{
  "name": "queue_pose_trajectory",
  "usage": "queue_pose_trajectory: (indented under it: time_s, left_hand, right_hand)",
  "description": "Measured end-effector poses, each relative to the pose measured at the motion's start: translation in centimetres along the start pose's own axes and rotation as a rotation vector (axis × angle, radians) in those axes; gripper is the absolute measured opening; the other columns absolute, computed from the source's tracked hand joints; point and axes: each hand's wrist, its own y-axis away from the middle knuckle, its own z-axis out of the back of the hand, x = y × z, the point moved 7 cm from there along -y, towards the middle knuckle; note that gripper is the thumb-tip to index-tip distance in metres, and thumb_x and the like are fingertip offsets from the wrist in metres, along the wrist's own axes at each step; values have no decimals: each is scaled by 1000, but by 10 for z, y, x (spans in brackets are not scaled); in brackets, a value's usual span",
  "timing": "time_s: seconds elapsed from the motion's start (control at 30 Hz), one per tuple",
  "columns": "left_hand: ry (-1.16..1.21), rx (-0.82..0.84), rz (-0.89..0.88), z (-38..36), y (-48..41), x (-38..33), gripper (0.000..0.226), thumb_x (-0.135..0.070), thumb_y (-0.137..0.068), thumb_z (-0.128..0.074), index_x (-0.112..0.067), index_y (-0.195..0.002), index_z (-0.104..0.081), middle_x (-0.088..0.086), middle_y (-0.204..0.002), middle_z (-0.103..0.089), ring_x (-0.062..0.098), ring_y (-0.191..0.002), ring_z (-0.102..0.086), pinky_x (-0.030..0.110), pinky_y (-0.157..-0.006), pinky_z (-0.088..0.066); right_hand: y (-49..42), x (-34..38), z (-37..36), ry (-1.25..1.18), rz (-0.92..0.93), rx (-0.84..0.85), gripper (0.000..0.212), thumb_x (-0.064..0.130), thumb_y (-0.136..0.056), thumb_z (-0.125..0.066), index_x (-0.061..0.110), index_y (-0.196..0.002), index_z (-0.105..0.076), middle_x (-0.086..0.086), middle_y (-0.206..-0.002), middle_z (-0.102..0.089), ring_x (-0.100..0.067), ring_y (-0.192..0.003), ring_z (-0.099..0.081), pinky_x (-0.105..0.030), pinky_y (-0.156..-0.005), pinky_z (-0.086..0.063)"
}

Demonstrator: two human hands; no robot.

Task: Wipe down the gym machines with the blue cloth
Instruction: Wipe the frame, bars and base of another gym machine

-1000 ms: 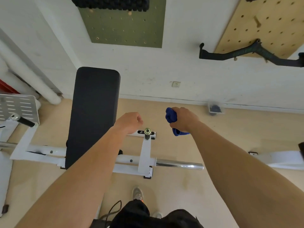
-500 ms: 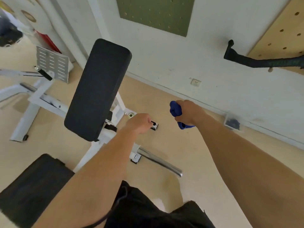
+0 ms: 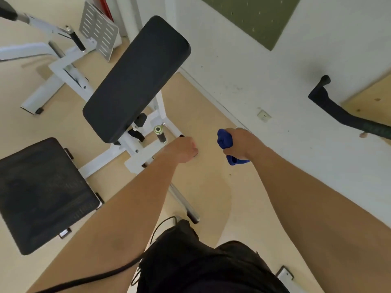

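Observation:
My right hand (image 3: 240,143) grips the bunched blue cloth (image 3: 225,140), held in the air above the floor near the wall. My left hand (image 3: 183,150) is curled into a fist with nothing visible in it, hovering just right of the bench's white frame (image 3: 135,153). The gym bench has a black back pad (image 3: 137,77) tilted up and a black seat pad (image 3: 42,193) at the lower left. A short black peg with a metal cap (image 3: 158,132) stands on the frame beside my left hand.
A second white machine (image 3: 57,66) with a perforated footplate (image 3: 98,30) stands at the upper left. The white wall carries a green pegboard (image 3: 254,15), a black handle bar (image 3: 342,115) and a socket (image 3: 264,115). A chrome bar (image 3: 184,204) runs along the floor. A black cable (image 3: 95,278) crosses below.
The view has swung left and down, so the bench now lies diagonally with its seat pad in sight. Both hands keep their spacing; the right still holds the cloth.

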Motion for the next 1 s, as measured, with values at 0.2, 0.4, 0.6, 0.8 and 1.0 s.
queue_pose_trajectory:
  time_s: [0.2,0.4,0.6,0.8,1.0]
  left_hand:
    - [39,-23,162,-14,-18,7,27,-31,-98,-45,-15,-111,-62,2,-111,-63,22,-98,-58,33,-80,-45]
    - [197,-61,408,-48,-35,-4,32,-31,-100,-44,-11,-119,-60,6,-122,-61,27,-113,-57,40,-97,-47]
    - [446,-237,562,-83,-63,-54,28,-31,-98,-51,-16,-119,-62,4,-122,-63,24,-112,-58,37,-95,-48]
    - [610,-312,586,-97,-119,-58,25,-31,-96,-54,-19,-116,-62,2,-120,-63,21,-107,-58,39,-93,-49]
    - [802,-405,504,-104,-221,-25,28,-33,-93,-62,-22,-118,-61,-7,-113,-65,11,-96,-59,23,-80,-44]
  right_hand:
    - [-54,-2,14,165,139,89,38,24,-80,-67,37,-101,-38,-3,-102,-54,-23,-90,-57,-37,-80,-51]
    - [-115,-19,16,127,369,274,25,6,-74,-57,24,-92,-57,-8,-82,-63,-22,-66,-56,-36,-63,-48]
    - [-159,-58,34,288,519,357,31,16,-78,-64,23,-108,-58,-2,-97,-65,-24,-84,-66,-43,-78,-57]
    - [-207,-86,26,350,553,431,24,13,-77,-60,26,-97,-52,-2,-89,-65,-24,-76,-66,-41,-72,-56]
    - [-300,-91,-17,328,570,377,37,31,-85,-64,29,-121,-54,2,-101,-63,-21,-86,-64,-41,-78,-56]
